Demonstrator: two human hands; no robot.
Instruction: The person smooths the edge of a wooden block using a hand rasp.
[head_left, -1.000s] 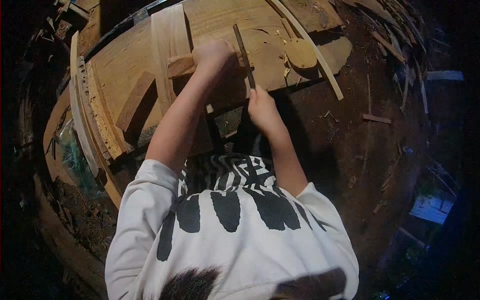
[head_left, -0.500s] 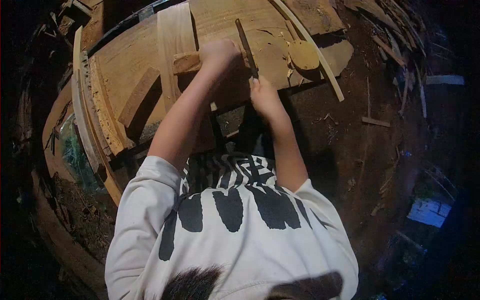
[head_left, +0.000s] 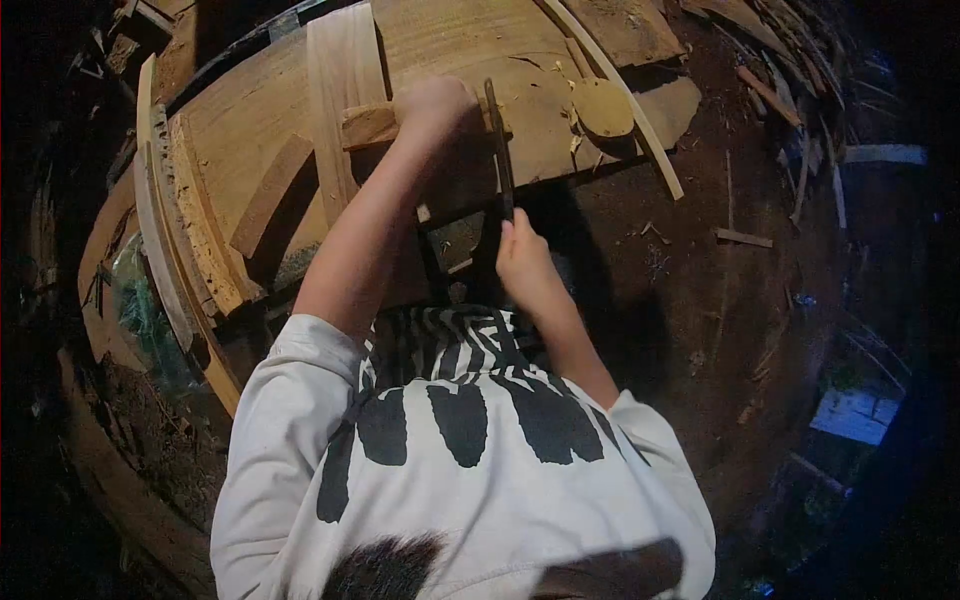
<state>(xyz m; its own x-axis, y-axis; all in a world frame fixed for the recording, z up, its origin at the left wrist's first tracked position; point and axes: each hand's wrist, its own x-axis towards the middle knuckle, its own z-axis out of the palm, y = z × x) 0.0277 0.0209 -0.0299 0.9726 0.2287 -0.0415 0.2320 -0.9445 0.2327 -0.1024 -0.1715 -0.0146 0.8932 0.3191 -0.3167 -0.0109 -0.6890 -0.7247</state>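
Observation:
My left hand point(head_left: 437, 103) is closed on a short wooden block point(head_left: 368, 127) lying across the worktable point(head_left: 440, 40) and over a pale flat board point(head_left: 340, 75). In my right hand point(head_left: 525, 260) is the lower end of a long, thin dark tool point(head_left: 499, 145), which could be a saw or a file. The tool points away from me and lies beside the block's right end, just right of my left hand. My right hand is in front of the table's near edge. My left fingertips are hidden from view.
A round wooden paddle-like piece point(head_left: 603, 107) and a long curved strip point(head_left: 625, 95) lie on the right. Another block point(head_left: 273, 195) and several long slats point(head_left: 160, 220) are at the left. Scrap wood point(head_left: 770, 95) lies on the ground at right.
My right hand has pulled back toward my body, drawing the dark tool with it. My left hand stays on the block. The whole view has shifted slightly.

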